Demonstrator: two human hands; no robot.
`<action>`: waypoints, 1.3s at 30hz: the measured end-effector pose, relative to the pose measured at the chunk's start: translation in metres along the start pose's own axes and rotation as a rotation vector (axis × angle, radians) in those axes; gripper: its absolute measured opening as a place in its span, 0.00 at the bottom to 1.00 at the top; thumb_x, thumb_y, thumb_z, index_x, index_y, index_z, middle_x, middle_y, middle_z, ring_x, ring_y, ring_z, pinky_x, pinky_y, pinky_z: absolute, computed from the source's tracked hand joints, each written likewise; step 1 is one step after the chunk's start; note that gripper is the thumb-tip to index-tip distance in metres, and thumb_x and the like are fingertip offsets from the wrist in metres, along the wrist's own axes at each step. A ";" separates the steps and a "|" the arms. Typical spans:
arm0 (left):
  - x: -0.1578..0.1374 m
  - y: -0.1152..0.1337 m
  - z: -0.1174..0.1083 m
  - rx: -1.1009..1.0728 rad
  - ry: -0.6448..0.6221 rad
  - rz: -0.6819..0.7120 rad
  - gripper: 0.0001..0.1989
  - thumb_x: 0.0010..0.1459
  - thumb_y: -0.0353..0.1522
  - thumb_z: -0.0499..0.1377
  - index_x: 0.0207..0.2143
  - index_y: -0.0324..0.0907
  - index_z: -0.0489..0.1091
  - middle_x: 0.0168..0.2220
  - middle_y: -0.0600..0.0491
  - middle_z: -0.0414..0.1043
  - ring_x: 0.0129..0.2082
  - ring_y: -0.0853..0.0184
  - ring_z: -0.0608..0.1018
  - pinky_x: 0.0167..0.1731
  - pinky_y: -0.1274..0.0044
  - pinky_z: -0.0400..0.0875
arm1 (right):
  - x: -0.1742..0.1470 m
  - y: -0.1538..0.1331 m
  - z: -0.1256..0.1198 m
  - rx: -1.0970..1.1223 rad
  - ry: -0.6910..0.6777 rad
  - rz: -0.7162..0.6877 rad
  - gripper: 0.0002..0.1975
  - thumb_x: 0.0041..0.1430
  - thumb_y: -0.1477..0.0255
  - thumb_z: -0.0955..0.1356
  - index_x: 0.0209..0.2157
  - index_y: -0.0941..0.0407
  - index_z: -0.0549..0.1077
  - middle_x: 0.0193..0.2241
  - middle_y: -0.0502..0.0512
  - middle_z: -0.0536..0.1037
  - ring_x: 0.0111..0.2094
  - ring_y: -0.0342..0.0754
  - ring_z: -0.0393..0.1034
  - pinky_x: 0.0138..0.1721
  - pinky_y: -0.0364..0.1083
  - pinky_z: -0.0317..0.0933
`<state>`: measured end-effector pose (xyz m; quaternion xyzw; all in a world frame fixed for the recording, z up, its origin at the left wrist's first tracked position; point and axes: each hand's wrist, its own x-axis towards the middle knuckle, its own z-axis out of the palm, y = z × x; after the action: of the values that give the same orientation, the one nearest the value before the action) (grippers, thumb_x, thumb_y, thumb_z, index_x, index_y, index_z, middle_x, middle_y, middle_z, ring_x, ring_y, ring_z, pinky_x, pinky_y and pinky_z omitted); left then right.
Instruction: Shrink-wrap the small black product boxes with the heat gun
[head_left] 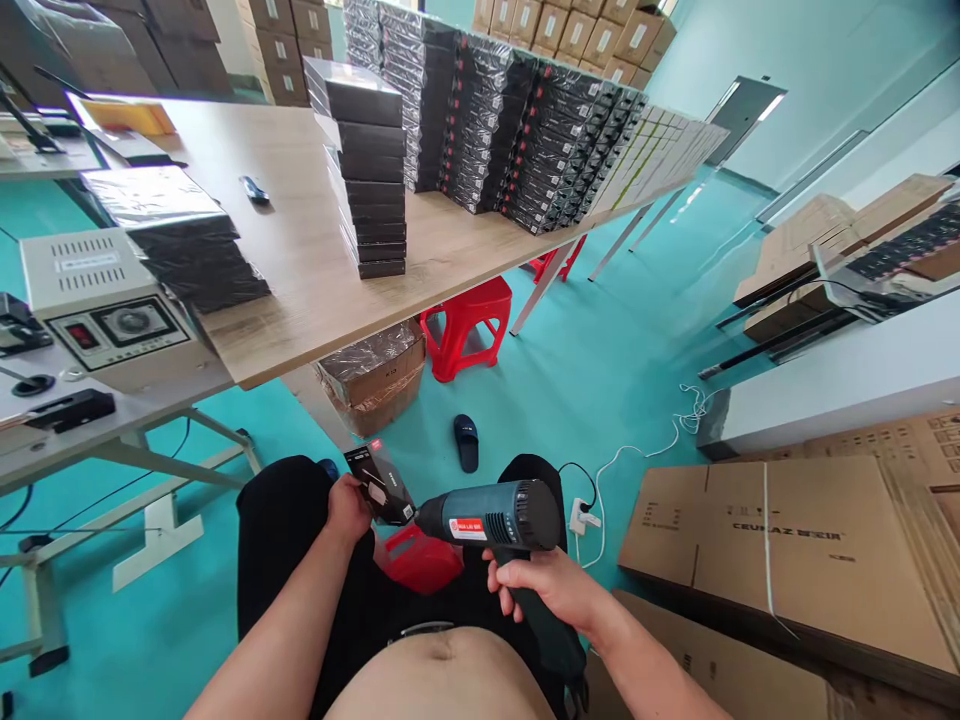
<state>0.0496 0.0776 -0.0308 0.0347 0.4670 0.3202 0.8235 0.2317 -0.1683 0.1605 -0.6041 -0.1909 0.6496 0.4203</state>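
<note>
Turquoise floor point(585, 370) below; I see the left hand point(349, 510) pinching a black box point(381, 482), right hand point(544, 582) wrapped round a heat gun point(491, 512), apparently tilted to face it.

A: ok what's the pose here?

B: Left forearm point(277, 630) comes up from the bottom, angled inward, and the left hand point(349, 512) is closed in a hold just beside the left thigh point(274, 535).

A: and the other side?

B: Right forearm point(641, 645) slants in from the lower right. Right hand point(541, 582) sits a bit lower, curled in a proper pistol-style grip, well apart from the left.

A: sitting?

B: looks like it, thighs spread, bare belly point(442, 675) at the bottom.
</note>
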 end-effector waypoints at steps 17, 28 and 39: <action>-0.042 0.012 0.015 0.130 -0.437 -0.345 0.31 0.55 0.50 0.55 0.50 0.34 0.68 0.40 0.37 0.77 0.40 0.48 0.79 0.38 0.59 0.74 | 0.064 -0.033 -0.011 0.214 0.092 -0.127 0.15 0.48 0.69 0.70 0.38 0.60 0.73 0.29 0.54 0.77 0.24 0.43 0.71 0.23 0.41 0.64; -0.032 0.014 0.007 0.113 -0.303 -0.238 0.19 0.54 0.40 0.58 0.44 0.36 0.72 0.31 0.44 0.78 0.36 0.50 0.80 0.35 0.62 0.75 | 0.050 -0.066 0.009 -0.143 -0.291 -0.046 0.11 0.46 0.71 0.71 0.33 0.60 0.76 0.25 0.53 0.78 0.23 0.44 0.71 0.24 0.43 0.65; -0.022 0.008 0.011 0.055 -0.187 -0.127 0.14 0.54 0.42 0.60 0.39 0.42 0.69 0.33 0.49 0.76 0.33 0.57 0.79 0.37 0.61 0.75 | 0.035 -0.034 -0.026 0.035 -0.160 0.026 0.14 0.47 0.72 0.68 0.37 0.63 0.74 0.26 0.56 0.78 0.21 0.44 0.71 0.19 0.40 0.63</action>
<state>0.0465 0.0738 -0.0052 0.0573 0.3980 0.2499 0.8808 0.2696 -0.1286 0.1595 -0.5451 -0.2047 0.7044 0.4059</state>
